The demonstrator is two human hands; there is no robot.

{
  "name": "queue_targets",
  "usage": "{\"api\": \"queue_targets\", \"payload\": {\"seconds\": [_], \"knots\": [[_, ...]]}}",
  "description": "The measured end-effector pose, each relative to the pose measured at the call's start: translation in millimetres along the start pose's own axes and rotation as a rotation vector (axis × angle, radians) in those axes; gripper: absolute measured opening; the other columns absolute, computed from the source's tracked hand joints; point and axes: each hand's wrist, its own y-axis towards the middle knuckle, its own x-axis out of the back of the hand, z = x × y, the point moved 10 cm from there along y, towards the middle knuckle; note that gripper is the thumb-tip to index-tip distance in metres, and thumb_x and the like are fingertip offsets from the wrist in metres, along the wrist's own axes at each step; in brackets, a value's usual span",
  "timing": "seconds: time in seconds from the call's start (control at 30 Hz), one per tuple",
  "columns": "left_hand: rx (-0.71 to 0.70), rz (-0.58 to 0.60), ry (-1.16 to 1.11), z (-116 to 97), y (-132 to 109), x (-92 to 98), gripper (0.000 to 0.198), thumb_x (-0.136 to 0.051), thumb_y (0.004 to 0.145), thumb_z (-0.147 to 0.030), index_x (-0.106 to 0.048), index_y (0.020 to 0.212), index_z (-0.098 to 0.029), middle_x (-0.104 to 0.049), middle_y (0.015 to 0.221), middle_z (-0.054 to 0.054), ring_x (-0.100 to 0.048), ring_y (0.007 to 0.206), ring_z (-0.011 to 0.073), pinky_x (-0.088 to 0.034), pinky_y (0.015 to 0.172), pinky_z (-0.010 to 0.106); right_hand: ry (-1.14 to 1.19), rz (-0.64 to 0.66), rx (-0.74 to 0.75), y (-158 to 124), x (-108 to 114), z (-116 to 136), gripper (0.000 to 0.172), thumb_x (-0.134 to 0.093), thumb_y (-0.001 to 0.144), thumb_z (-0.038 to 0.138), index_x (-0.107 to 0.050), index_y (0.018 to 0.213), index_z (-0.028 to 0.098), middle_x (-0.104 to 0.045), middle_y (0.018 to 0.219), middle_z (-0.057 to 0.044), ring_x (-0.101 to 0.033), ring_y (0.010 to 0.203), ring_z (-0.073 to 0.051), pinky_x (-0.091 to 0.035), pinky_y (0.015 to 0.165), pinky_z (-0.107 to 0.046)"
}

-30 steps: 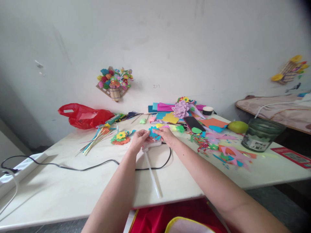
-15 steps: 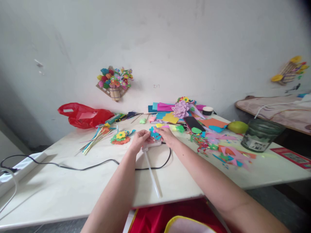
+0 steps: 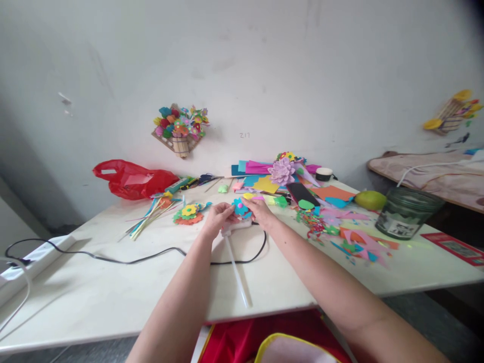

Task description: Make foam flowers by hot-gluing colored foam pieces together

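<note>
A small blue foam flower (image 3: 239, 205) with a pink centre is between my hands, above the middle of the table. My left hand (image 3: 221, 218) pinches its left side, thumb against fingers. From the right, my right hand (image 3: 259, 208) grips the other edge with closed fingers. Just below them lies a white glue gun (image 3: 242, 225), partly hidden by the hands. A long translucent glue stick (image 3: 238, 275) sticks out of it toward me. Left of my left hand rests a layered foam flower (image 3: 189, 214) in yellow, green and orange.
A black cord (image 3: 132, 261) runs from the power strip (image 3: 47, 254) to the glue gun. Thin strips (image 3: 145, 222) and a red plastic bag (image 3: 138, 181) lie left. Foam sheets, a phone (image 3: 301, 193), scraps (image 3: 363, 244) and a green jar (image 3: 406, 214) stand or lie right.
The view has shifted slightly. The blue flower has turned a little, so its pink centre shows more plainly. Both hands keep their hold in nearly the same place.
</note>
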Motion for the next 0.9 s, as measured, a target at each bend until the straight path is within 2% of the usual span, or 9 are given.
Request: {"api": "queue_targets", "payload": {"seconds": [0.1, 0.23, 0.33, 0.5, 0.6, 0.77, 0.9], "knots": [[0.001, -0.009, 0.002, 0, -1, 0.6, 0.036, -0.065, 0.065, -0.047, -0.052, 0.07, -0.014, -0.064, 0.06, 0.002, -0.062, 0.053, 0.0144, -0.049, 0.053, 0.025, -0.006, 0.013, 0.004, 0, -2, 1, 0.036, -0.068, 0.056, 0.048, -0.057, 0.06, 0.014, -0.054, 0.05, 0.001, -0.043, 0.043, -0.007, -0.021, 0.035, -0.019], [0.011, 0.001, 0.015, 0, -2, -1.6, 0.036, -0.066, 0.064, -0.047, -0.052, 0.07, -0.014, -0.064, 0.06, 0.002, -0.062, 0.053, 0.0144, -0.049, 0.053, 0.025, -0.018, -0.011, -0.002, 2, -1, -2, 0.034, -0.073, 0.049, 0.041, -0.055, 0.057, 0.014, -0.049, 0.045, 0.003, -0.037, 0.04, -0.005, -0.022, 0.037, -0.019], [0.019, 0.0, 0.019, 1, -2, -2.2, 0.036, -0.067, 0.063, -0.046, -0.051, 0.07, -0.015, -0.063, 0.058, 0.002, -0.062, 0.052, 0.0143, -0.049, 0.053, 0.025, -0.036, 0.006, -0.006, 2, -1, -4, 0.034, -0.072, 0.05, 0.042, -0.056, 0.058, 0.013, -0.051, 0.047, 0.003, -0.036, 0.039, -0.004, -0.02, 0.036, -0.019], [0.012, -0.002, 0.022, 0, -2, -2.8, 0.037, -0.067, 0.062, -0.047, -0.051, 0.07, -0.015, -0.064, 0.059, 0.002, -0.062, 0.053, 0.0142, -0.049, 0.053, 0.025, -0.021, 0.04, -0.011, 0, 0, -2, 0.036, -0.065, 0.06, 0.049, -0.059, 0.064, 0.014, -0.051, 0.049, 0.003, -0.036, 0.038, -0.005, -0.018, 0.034, -0.019], [0.013, 0.006, 0.036, 0, -2, -4.5, 0.038, -0.067, 0.062, -0.048, -0.051, 0.07, -0.014, -0.064, 0.059, 0.002, -0.062, 0.053, 0.0141, -0.05, 0.054, 0.025, 0.016, 0.045, -0.01, -1, -1, -1, 0.035, -0.069, 0.055, 0.046, -0.057, 0.06, 0.014, -0.048, 0.046, 0.004, -0.035, 0.038, -0.004, -0.02, 0.036, -0.019], [0.015, 0.04, 0.085, -1, -4, -10.2, 0.036, -0.067, 0.063, -0.047, -0.052, 0.068, -0.014, -0.064, 0.059, 0.003, -0.061, 0.053, 0.0132, -0.05, 0.054, 0.024, 0.053, 0.041, 0.005, 1, -2, -3, 0.037, -0.073, 0.049, 0.044, -0.054, 0.055, 0.013, -0.05, 0.046, 0.003, -0.044, 0.044, -0.008, -0.031, 0.043, -0.022], [0.012, 0.036, 0.086, -3, -4, -10.3, 0.037, -0.067, 0.062, -0.048, -0.052, 0.067, -0.014, -0.063, 0.058, 0.002, -0.062, 0.053, 0.0136, -0.049, 0.052, 0.024, 0.059, 0.02, -0.029, 0, 0, -6, 0.038, -0.071, 0.051, 0.046, -0.055, 0.058, 0.013, -0.049, 0.046, 0.003, -0.042, 0.043, -0.007, -0.026, 0.039, -0.02]]}}
